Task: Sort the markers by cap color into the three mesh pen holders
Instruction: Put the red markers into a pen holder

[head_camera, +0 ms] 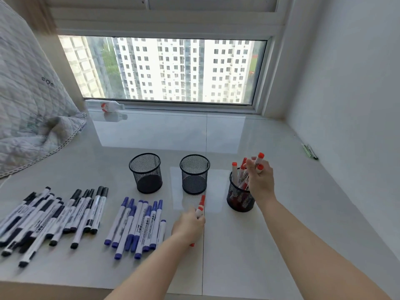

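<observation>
Sorting at an early stage. The right hand [260, 180] grips red-capped markers [259, 162] over the right mesh holder [239, 198], which already holds several red ones. The left hand [189, 224], fingers curled, grips one more red-capped marker [200, 206] low over the surface [270, 245]. The middle mesh holder [194, 174] and left mesh holder [145, 173] stand empty. The blue-capped markers [138, 226] and black-capped markers [54, 217] lie unsorted.

2 mesh holders [145, 172] empty, 3rd [239, 197] w/ red markers [234, 173]
</observation>
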Action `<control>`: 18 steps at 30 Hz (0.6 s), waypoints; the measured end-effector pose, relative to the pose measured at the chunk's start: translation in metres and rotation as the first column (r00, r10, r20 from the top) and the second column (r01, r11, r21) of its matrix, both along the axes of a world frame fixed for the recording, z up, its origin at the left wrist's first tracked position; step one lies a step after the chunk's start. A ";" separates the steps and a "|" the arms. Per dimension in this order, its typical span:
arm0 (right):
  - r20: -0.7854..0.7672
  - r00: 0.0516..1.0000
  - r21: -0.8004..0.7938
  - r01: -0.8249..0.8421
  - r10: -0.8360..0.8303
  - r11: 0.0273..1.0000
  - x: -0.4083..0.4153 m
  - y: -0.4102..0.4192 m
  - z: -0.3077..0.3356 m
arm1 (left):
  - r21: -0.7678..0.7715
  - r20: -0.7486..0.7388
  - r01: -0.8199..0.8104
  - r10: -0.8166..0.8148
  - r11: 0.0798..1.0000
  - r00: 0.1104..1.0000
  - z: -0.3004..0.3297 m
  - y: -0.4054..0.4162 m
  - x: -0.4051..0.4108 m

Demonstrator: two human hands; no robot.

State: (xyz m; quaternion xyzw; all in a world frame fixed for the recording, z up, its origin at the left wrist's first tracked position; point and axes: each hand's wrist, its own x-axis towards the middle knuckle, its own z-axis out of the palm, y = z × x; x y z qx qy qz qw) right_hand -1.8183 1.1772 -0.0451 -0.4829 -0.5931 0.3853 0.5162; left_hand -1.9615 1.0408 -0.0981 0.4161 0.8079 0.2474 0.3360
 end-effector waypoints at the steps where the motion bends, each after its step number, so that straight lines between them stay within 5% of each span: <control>1: 0.044 0.999 0.001 0.002 -0.002 1.000 0.000 0.000 -0.004 | 0.039 0.046 -0.033 0.031 0.999 0.998 -0.001 0.000 0.000; 6: 0.055 0.998 0.037 0.035 -0.037 0.999 0.003 -0.002 -0.011 | 0.195 0.486 -0.224 0.104 0.955 0.868 -0.001 0.009 0.002; 10: 0.159 0.982 0.025 0.104 -0.107 0.994 0.008 -0.001 -0.020 | 0.330 0.581 -0.309 0.066 0.892 0.811 0.022 0.018 0.007; 15: 0.145 0.982 0.080 0.111 -0.122 0.991 0.010 -0.007 -0.021 | 0.385 0.813 -0.430 -0.079 0.816 0.577 0.069 0.041 0.014; 18: 0.200 0.968 0.162 0.119 -0.151 0.980 0.012 -0.010 -0.023 | 0.460 0.800 -0.432 -0.151 0.776 0.580 0.095 0.062 0.022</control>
